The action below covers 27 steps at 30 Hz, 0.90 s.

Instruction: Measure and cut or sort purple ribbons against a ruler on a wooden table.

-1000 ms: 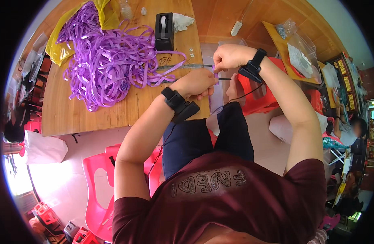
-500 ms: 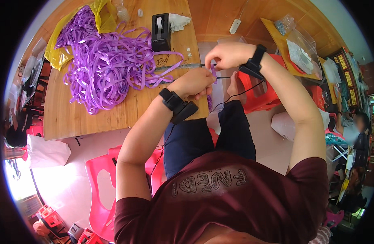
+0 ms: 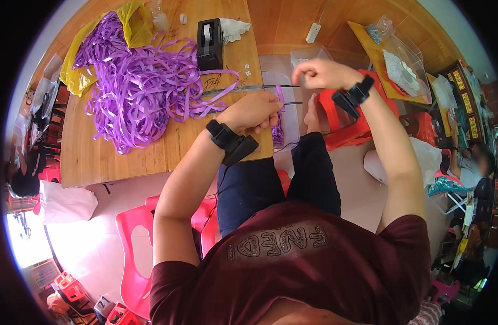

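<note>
Beyond the table's right edge, two thin dark rods [image 3: 293, 103] stick out side by side. A strip of purple ribbon [image 3: 280, 95] crosses them. My left hand [image 3: 253, 112] is at the table edge, its fingertips pinched at the ribbon beside the rods. My right hand [image 3: 326, 75] is up by the far rod's tip, its fingers curled; whether anything is in them is hidden. A big tangled heap of purple ribbon [image 3: 143, 86] covers the table's left part and spills from a yellow plastic bag [image 3: 78, 78]. One loose length trails toward the rods.
A black tape dispenser [image 3: 210, 46] stands on the wooden table [image 3: 195, 146] near crumpled white tissue [image 3: 235, 30]. Under the rods, a clear plastic bin [image 3: 291, 127] holds more purple ribbon. A red plastic stool [image 3: 341, 130] is to the right, pink chairs [image 3: 131, 254] at lower left.
My right hand has moved right, away from the ribbon and my left hand. The left hand stays by the ribbon, and the rods now show more plainly.
</note>
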Tool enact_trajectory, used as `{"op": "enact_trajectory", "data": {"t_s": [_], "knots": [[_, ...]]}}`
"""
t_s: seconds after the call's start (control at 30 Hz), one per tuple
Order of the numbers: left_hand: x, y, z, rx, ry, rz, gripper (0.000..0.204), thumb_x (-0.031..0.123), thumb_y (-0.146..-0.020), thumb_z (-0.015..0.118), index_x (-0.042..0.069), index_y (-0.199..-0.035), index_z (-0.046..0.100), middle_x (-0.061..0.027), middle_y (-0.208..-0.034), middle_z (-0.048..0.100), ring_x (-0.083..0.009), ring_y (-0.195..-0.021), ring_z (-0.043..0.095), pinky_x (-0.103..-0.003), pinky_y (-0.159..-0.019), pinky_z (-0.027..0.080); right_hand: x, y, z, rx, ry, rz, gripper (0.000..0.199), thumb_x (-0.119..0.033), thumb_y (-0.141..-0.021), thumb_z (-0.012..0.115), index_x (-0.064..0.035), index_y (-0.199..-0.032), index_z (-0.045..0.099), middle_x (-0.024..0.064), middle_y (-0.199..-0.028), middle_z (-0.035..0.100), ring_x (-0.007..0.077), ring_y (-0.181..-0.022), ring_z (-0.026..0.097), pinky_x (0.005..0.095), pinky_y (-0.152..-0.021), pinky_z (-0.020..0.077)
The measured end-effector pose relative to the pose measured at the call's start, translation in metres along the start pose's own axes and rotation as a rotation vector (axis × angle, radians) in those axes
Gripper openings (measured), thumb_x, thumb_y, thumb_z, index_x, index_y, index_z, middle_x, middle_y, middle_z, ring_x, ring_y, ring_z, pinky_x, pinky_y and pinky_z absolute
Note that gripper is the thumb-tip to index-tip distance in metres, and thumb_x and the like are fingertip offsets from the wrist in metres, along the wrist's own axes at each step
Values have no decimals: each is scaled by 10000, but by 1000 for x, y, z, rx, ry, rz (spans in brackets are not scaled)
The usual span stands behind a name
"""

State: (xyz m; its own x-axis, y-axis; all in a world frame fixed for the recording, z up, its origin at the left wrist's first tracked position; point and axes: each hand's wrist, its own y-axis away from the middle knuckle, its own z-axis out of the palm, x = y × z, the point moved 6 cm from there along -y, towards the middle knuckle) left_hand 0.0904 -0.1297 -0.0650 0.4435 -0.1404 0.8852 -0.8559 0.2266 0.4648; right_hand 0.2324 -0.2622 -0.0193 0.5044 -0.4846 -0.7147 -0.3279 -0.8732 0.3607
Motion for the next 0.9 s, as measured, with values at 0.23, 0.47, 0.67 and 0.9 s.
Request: {"op": "enact_trajectory", "data": {"t_s": [0.23,0.47,0.67,0.9], "knots": [[-2,4,-1,23,-15,-51,228,241,-1012,505,85,-859,571,15,-645,551,-45,-409,426,-213,-358,328,67,-4,79,67,-1001,96,403,-375,-957,633,-91,-1242,632,38,-1064,669,166,-877,629,316,-801,520],[4,6,1,29,-23,-41,239,257,-1016,499,89,-860,568,28,-645,538,-34,-411,424,-202,-356,318,82,-33,112,78,-1471,-142,274,-260,-976,631,-59,-1162,620,73,-1082,659,216,-927,658,389,-844,554],[5,6,2,37,-30,-46,219,248,-1014,497,85,-891,577,27,-649,542,-35,-404,419,-203,-355,312,82,-50,123,13,-1476,-173,234,-201,-970,629,-36,-1133,606,71,-1081,660,200,-968,668,400,-854,558],[4,6,1,31,-20,-36,196,230,-1010,500,81,-917,587,22,-654,548,-39,-403,419,-204,-352,308,51,-52,123,-42,-1415,-220,286,-184,-1000,561,-25,-1238,574,75,-1121,656,183,-968,669,345,-852,572]]}}
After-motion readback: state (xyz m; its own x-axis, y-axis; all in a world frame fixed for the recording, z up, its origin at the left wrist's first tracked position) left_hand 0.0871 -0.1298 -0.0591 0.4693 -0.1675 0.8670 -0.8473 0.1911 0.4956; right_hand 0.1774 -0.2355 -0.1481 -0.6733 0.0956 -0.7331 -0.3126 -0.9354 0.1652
